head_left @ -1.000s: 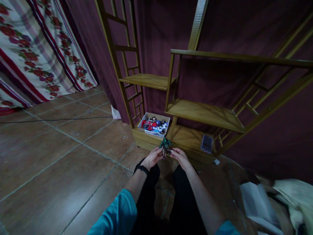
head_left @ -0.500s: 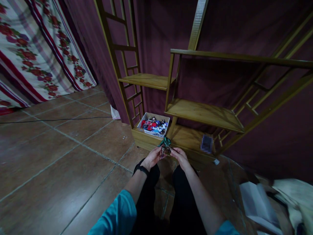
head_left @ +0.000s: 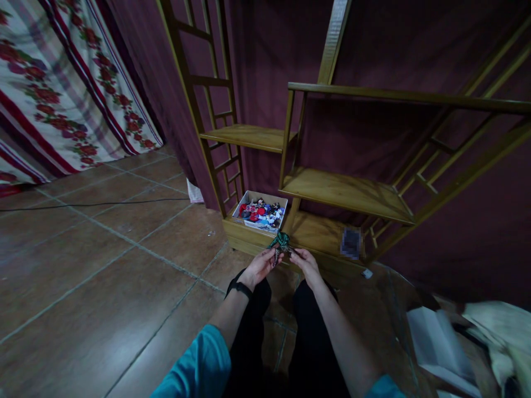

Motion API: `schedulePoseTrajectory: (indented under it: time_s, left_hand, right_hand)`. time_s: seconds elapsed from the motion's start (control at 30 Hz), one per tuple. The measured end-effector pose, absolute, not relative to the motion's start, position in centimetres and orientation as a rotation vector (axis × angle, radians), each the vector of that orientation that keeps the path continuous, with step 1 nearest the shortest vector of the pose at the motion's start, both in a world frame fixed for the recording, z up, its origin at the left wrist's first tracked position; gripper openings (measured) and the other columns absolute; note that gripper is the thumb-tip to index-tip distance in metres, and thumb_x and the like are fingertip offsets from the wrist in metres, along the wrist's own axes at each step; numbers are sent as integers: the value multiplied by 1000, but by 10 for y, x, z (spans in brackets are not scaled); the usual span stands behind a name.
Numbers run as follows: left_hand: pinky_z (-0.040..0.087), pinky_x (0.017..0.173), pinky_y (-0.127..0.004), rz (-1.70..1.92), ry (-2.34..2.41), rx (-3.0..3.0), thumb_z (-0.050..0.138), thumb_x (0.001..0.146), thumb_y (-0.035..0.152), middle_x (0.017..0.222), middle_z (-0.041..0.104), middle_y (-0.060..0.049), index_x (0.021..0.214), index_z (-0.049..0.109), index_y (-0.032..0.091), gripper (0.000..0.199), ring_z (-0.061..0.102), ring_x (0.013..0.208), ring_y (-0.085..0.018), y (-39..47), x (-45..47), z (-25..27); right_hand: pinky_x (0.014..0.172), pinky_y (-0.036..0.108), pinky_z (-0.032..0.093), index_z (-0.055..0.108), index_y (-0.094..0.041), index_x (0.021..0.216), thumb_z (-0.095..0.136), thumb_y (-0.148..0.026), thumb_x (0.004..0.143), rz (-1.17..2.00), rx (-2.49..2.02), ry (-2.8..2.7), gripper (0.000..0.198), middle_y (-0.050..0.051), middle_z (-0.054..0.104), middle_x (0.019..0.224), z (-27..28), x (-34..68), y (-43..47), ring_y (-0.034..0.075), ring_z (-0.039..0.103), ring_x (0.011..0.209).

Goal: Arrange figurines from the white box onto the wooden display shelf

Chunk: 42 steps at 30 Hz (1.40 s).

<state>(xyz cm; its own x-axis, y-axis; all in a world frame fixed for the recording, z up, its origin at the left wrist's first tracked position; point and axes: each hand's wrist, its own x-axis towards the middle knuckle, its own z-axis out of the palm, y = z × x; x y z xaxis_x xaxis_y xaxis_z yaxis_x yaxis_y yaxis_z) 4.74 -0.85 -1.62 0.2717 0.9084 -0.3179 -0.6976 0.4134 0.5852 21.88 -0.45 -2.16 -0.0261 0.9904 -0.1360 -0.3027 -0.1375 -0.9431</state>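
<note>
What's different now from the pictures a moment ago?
The green figure has tilted slightly, its lower end shifting a little left and up. Nothing was newly grasped or released; left hand and right hand both remain on it. Box and wooden shelves stayed put.

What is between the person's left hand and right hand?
A small green-and-dark figurine, seen in the head view: the left hand holds it, and the right hand grasps its other side.

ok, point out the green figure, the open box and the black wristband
green figure (head_left: 282, 239), head view, green upper part
open box (head_left: 279, 201), head view, inner far wall
black wristband (head_left: 242, 288), head view, its strap
</note>
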Motion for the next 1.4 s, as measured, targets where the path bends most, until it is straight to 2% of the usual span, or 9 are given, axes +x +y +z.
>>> schedulePoseTrajectory:
  time_s: [0.3,0.53,0.83,0.97,1.1,1.4]
  left_hand:
    - [50,72,-25,1125,703,396,62,75,14,86,66,-10,100,60,9,25,64,76,-14,-7,47,-18]
    - [51,66,-22,1161,748,390,61,76,15,81,66,-8,101,60,11,25,64,73,-13,-6,47,-17]
    - [50,61,-23,1178,778,344,61,76,22,78,64,-7,82,58,11,12,63,71,-13,-6,47,-21]
    - [50,60,-23,1167,789,334,61,76,24,79,63,-7,80,57,12,14,62,68,-12,-6,47,-21]
    - [49,59,-22,1167,786,358,61,76,24,73,63,-6,79,57,12,13,61,64,-11,-6,47,-21]
    - [46,60,-20,1129,766,417,66,71,17,78,65,-3,97,60,16,27,63,67,-11,-7,49,-16]
  right_hand:
    - [78,33,51,61,-19,87,74,-34,55,1483,-1046,-910,38,3,63,95,-22,221,-5,17,60,85]
    - [76,34,51,60,-19,88,75,-33,53,1477,-1060,-946,40,3,63,91,-28,221,-1,17,59,83]
    - [70,32,51,59,-20,87,76,-34,51,1408,-1081,-995,42,2,64,88,-33,218,1,16,58,79]
    - [61,28,50,59,-21,88,75,-35,52,1406,-1083,-1029,42,2,63,89,-28,219,-1,16,58,77]
    - [59,27,49,59,-22,88,74,-36,54,1418,-1077,-1053,40,2,63,90,-27,220,-2,16,57,76]
    - [71,32,52,60,-21,93,72,-39,58,1450,-1059,-962,41,2,62,89,-30,220,-1,14,60,73]
